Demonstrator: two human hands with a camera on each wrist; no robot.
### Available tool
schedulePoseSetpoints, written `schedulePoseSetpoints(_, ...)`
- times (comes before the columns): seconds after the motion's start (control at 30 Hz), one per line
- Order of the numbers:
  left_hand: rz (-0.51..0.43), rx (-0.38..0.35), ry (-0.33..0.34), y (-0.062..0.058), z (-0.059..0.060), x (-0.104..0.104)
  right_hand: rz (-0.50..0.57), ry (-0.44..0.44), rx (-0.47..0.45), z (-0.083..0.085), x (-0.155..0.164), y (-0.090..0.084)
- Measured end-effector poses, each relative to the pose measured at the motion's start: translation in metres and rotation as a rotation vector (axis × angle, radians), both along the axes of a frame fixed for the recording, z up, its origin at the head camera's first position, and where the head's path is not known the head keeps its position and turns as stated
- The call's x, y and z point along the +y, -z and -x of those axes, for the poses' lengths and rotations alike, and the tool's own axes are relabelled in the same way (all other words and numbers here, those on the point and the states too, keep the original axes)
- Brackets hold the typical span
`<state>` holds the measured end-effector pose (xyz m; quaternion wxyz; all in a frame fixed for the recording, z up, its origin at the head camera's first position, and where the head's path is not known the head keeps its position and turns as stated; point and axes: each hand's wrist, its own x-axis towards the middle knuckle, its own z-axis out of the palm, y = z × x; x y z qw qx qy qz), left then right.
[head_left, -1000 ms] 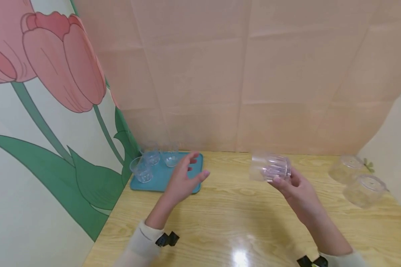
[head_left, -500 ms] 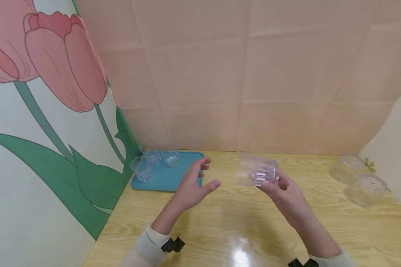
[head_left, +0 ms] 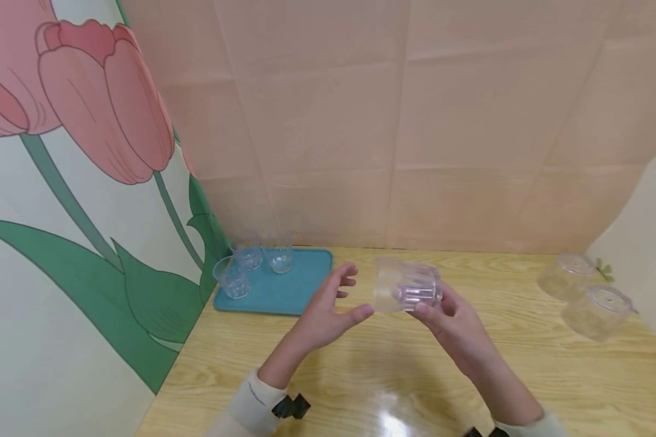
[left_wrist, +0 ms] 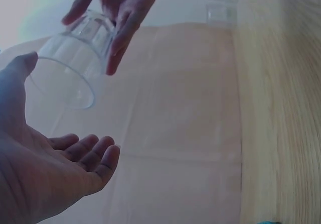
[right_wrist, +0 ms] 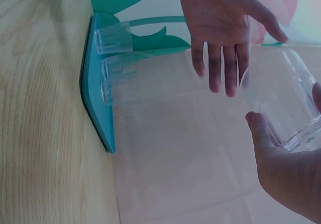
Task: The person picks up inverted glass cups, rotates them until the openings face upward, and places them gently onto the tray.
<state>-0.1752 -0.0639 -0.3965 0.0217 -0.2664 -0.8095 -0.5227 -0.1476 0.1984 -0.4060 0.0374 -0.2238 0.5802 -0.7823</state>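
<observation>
My right hand (head_left: 454,325) grips a clear glass (head_left: 407,285) by its base end, tipped on its side above the table. The glass's mouth points left, toward my left hand (head_left: 328,312). That hand is spread near the rim, thumb apart from the fingers, and holds nothing. In the left wrist view the rim of the glass (left_wrist: 65,83) lies between my left thumb and fingers; whether the thumb touches it I cannot tell. The right wrist view shows my right fingers and thumb around the glass (right_wrist: 281,93).
A blue tray (head_left: 300,291) at the back left bears several clear glasses, among them a front-left glass (head_left: 233,278). To the right, two upside-down clear glasses, a nearer one (head_left: 597,312) and a farther one (head_left: 565,276), stand on the wooden table (head_left: 503,273) by the side wall.
My right hand has carried the glass to the left and slightly down. My left hand has moved right from over the tray toward the glass's mouth.
</observation>
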Motion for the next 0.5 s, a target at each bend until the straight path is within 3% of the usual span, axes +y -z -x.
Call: schedulePoseSetpoints(0.5,-0.010,-0.008,0.035,0.0047,-0.0008,0.0053,-0.023,-0.008,-0.028,-0.0013,-0.0093,0.0004)
